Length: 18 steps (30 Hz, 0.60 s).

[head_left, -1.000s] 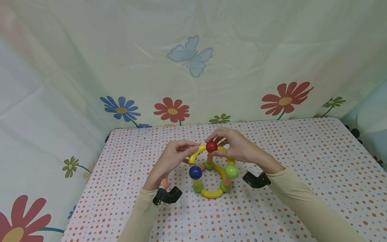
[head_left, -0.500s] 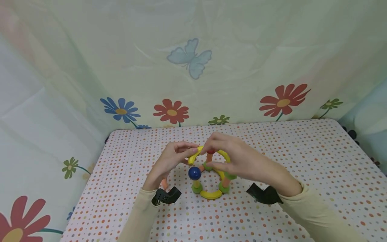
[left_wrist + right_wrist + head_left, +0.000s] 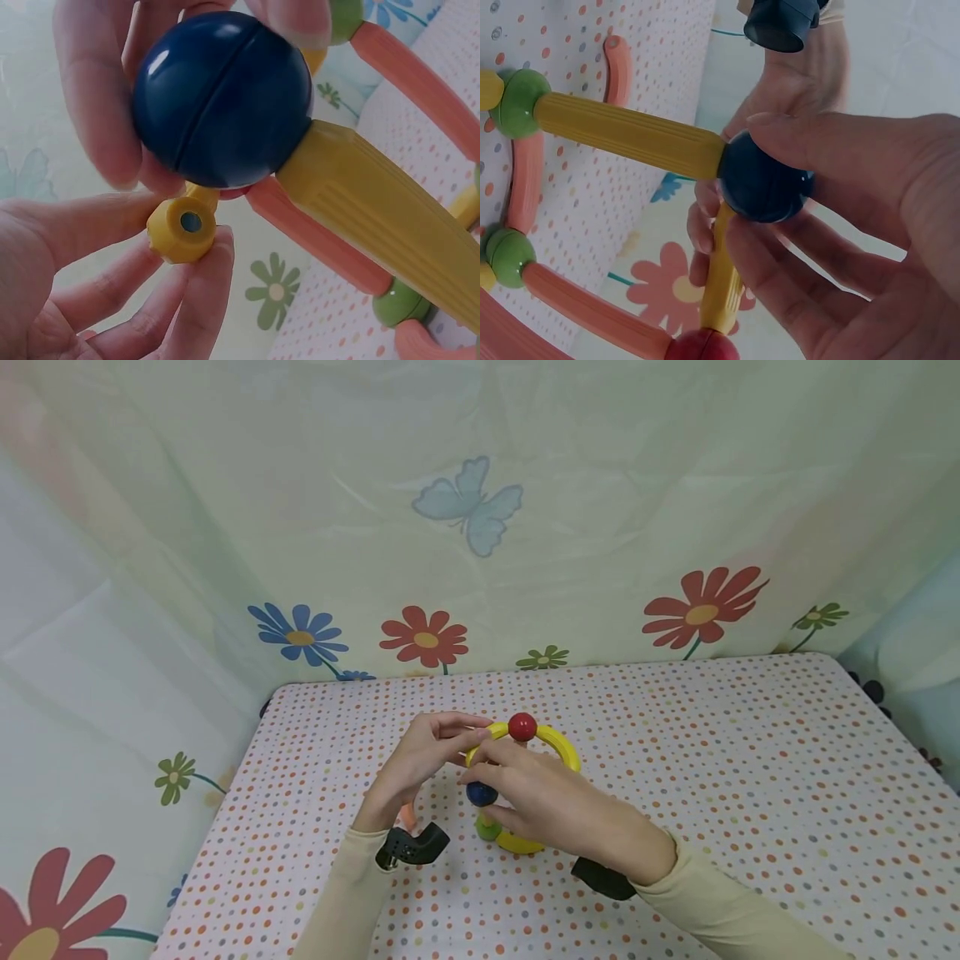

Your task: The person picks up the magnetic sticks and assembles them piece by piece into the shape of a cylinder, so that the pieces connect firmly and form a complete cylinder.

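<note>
A toy frame of magnetic sticks and balls stands on the table. My right hand [image 3: 555, 797] holds the blue ball [image 3: 761, 180] between thumb and fingers, at the top of an upright yellow stick [image 3: 630, 135]. My left hand [image 3: 422, 760] pinches a curved yellow stick [image 3: 182, 229] near its free end, whose round magnet faces the left wrist view, close beside the blue ball. The far end of that stick meets the red ball [image 3: 522, 727]. Another curved yellow stick [image 3: 558, 743] runs from the red ball to the right. In the head view my right hand hides the green top ball.
Green balls [image 3: 516, 259] joined by curved sticks form the frame's base. A loose salmon curved stick [image 3: 617, 71] lies on the dotted tablecloth [image 3: 712, 760] by my left wrist. Behind the table hangs a flowered curtain [image 3: 585, 527].
My right hand has let go near the red ball and moved left and toward me, onto the blue ball. The left hand stays at the curved yellow stick.
</note>
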Motion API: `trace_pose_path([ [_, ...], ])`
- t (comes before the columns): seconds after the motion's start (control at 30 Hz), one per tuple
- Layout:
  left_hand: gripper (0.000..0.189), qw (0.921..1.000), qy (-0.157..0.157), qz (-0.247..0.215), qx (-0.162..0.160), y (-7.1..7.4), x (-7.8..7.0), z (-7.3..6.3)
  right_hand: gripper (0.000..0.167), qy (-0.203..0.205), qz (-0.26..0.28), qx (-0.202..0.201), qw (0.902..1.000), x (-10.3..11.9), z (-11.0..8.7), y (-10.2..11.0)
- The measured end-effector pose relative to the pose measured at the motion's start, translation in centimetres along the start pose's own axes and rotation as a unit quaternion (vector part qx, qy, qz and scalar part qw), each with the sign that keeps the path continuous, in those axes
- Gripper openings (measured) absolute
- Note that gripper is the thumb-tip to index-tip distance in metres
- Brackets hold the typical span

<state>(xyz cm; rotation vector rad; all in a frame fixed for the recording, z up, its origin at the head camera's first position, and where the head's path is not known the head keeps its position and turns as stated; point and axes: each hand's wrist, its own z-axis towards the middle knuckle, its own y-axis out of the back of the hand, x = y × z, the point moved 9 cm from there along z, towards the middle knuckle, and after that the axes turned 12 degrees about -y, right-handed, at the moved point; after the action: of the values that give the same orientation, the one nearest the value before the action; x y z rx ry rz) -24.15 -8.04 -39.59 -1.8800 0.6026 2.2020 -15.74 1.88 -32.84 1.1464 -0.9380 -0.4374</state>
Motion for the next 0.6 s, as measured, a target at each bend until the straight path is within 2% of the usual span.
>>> trace_pose_path([
  [0.33, 0.030, 1.0000, -0.004, 0.001, 0.002, 0.12, -0.20, -0.11, 0.036, 0.014, 0.034, -0.006, 0.9993, 0.02, 0.00, -0.12],
  [0.6, 0.029, 1.0000, 0.000, 0.001, 0.001, 0.09, -0.27, -0.06, 0.034, 0.013, 0.058, -0.038, 0.9975, -0.16, -0.03, -0.01],
])
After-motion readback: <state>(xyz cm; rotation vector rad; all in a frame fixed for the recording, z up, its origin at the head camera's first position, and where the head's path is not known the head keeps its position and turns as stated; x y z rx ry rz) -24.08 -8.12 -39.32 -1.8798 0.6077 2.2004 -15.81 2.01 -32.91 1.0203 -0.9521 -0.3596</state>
